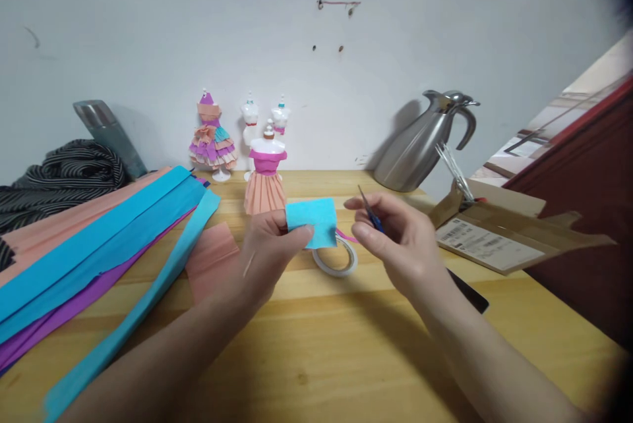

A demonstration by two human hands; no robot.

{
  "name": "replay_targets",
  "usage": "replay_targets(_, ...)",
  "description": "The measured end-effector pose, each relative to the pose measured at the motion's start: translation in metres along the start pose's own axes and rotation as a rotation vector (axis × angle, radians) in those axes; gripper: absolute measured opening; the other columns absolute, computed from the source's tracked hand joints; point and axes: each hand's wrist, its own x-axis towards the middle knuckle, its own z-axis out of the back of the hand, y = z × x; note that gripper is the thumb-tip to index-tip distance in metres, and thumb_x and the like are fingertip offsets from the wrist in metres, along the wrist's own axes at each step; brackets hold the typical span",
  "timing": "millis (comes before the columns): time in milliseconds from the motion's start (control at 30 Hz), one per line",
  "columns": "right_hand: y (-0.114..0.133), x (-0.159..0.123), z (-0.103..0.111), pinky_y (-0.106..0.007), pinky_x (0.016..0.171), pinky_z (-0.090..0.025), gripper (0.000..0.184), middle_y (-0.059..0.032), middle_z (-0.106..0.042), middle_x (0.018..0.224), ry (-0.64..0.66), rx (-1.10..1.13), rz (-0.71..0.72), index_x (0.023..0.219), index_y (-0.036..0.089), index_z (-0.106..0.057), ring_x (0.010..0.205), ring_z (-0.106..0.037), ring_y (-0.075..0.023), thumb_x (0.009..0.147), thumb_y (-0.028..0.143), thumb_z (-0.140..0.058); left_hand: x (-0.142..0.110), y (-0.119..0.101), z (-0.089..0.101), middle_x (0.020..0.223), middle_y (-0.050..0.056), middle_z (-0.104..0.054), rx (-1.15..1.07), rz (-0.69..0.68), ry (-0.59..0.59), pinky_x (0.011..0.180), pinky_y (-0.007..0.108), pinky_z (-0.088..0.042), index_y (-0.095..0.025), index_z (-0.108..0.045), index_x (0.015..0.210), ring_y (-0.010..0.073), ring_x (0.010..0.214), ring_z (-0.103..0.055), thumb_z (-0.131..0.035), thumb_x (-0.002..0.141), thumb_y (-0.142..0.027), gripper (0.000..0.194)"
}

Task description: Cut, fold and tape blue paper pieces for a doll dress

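Between the thumb and fingers of my left hand (271, 245) is a small rectangle of blue crepe paper (320, 217), raised above the table. My right hand (398, 232) grips a pair of small scissors (370, 213) with dark blue handles, blades pointing up and apart from the paper. Beneath the paper lies a roll of white tape (346, 269), partly covered by it. Just behind my left hand stands a small mannequin (266, 166) in a magenta top and a pleated peach skirt. A peach paper piece (212, 258) lies left of that hand.
Long strips of blue crepe paper (123, 228) and other colours cover the left side. Behind stand a mannequin in a ruffled dress (212, 136) and two barer ones. A steel jug (420, 140), an opened cardboard box (494, 238) and a dark phone-like slab (469, 292) are at right.
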Motion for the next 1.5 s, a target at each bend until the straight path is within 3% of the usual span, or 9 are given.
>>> replay_targets(200, -0.012, 0.007, -0.007, -0.024, 0.048, -0.022, 0.036, 0.0081, -0.031, 0.057, 0.181, 0.292, -0.229, 0.089, 0.016, -0.061, 0.049, -0.027, -0.0073, 0.067, 0.041, -0.074, 0.001, 0.008, 0.000, 0.066, 0.003, -0.067, -0.155, 0.030, 0.104, 0.072, 0.030, -0.045, -0.013, -0.072, 0.070, 0.0137, 0.064, -0.055, -0.070, 0.069, -0.021, 0.009)
replay_targets(400, -0.004, 0.006, -0.011, -0.025, 0.052, -0.027, 0.026, 0.0051, -0.040, 0.055, 0.196, 0.146, -0.272, 0.063, 0.016, -0.057, 0.052, -0.034, -0.0086, 0.065, 0.036, -0.073, 0.001, 0.009, -0.001, 0.067, 0.003, -0.069, -0.157, 0.038, 0.060, 0.072, 0.028, -0.046, -0.013, -0.073, 0.071, 0.0140, 0.068, -0.058, -0.071, 0.069, -0.021, 0.009)
replay_targets(567, -0.002, 0.006, -0.010, -0.027, 0.057, -0.036, 0.024, 0.0010, -0.052, 0.059, 0.237, 0.140, -0.253, 0.062, 0.016, -0.059, 0.057, -0.043, -0.0117, 0.070, 0.037, -0.067, 0.001, 0.008, -0.001, 0.066, 0.003, -0.068, -0.148, 0.051, 0.036, 0.071, 0.027, -0.045, -0.013, -0.073, 0.069, 0.0131, 0.067, -0.057, -0.071, 0.067, -0.021, 0.008)
replay_targets(733, -0.005, 0.007, -0.006, -0.025, 0.051, -0.033, 0.031, 0.0027, -0.044, 0.057, 0.242, 0.122, -0.235, 0.061, 0.017, -0.055, 0.055, -0.038, -0.0103, 0.071, 0.042, -0.069, 0.000, 0.009, -0.002, 0.063, 0.002, -0.066, -0.114, 0.039, 0.018, 0.073, 0.030, -0.046, -0.013, -0.072, 0.066, 0.0157, 0.069, -0.058, -0.070, 0.067, -0.021, 0.008)
replay_targets(867, -0.007, 0.007, -0.006, -0.023, 0.044, -0.024, 0.028, 0.0058, -0.035, 0.054, 0.207, 0.225, -0.242, 0.072, 0.016, -0.061, 0.048, -0.029, -0.0077, 0.073, 0.043, -0.068, 0.000, 0.009, -0.004, 0.059, 0.002, -0.063, -0.060, 0.054, 0.001, 0.069, 0.030, -0.044, -0.013, -0.070, 0.062, 0.0152, 0.065, -0.056, -0.070, 0.064, -0.022, 0.009)
replay_targets(967, -0.010, 0.008, -0.008, -0.023, 0.043, -0.022, 0.028, 0.0063, -0.033, 0.054, 0.202, 0.264, -0.248, 0.067, 0.016, -0.059, 0.046, -0.026, -0.0067, 0.073, 0.041, -0.068, 0.000, 0.007, -0.005, 0.059, 0.003, -0.063, -0.028, 0.076, 0.001, 0.066, 0.029, -0.043, -0.013, -0.067, 0.056, 0.0145, 0.063, -0.054, -0.071, 0.062, -0.023, 0.013)
replay_targets(1200, -0.008, 0.008, -0.010, -0.025, 0.053, -0.037, 0.027, 0.0025, -0.047, 0.059, 0.261, 0.229, -0.274, 0.062, 0.017, -0.055, 0.055, -0.044, -0.0107, 0.066, 0.037, -0.073, 0.000, 0.006, -0.005, 0.057, 0.002, -0.062, 0.017, 0.084, -0.005, 0.063, 0.028, -0.042, -0.013, -0.068, 0.057, 0.0134, 0.060, -0.053, -0.070, 0.061, -0.024, 0.012)
replay_targets(1333, -0.011, 0.007, -0.011, -0.023, 0.047, -0.030, 0.026, 0.0041, -0.042, 0.055, 0.170, 0.202, -0.274, 0.059, 0.017, -0.052, 0.050, -0.037, -0.0083, 0.067, 0.035, -0.070, 0.001, 0.007, -0.005, 0.060, 0.001, -0.064, 0.048, 0.079, -0.008, 0.064, 0.028, -0.043, -0.013, -0.071, 0.062, 0.0148, 0.062, -0.056, -0.069, 0.062, -0.024, 0.011)
replay_targets(1500, -0.013, 0.008, -0.010, -0.023, 0.042, -0.019, 0.022, 0.0066, -0.037, 0.051, 0.156, 0.240, -0.272, 0.061, 0.017, -0.055, 0.045, -0.026, -0.0055, 0.068, 0.033, -0.068, 0.003, 0.011, -0.005, 0.064, 0.002, -0.067, 0.014, 0.089, 0.010, 0.070, 0.030, -0.046, -0.014, -0.072, 0.066, 0.0175, 0.070, -0.061, -0.072, 0.063, -0.024, 0.011)
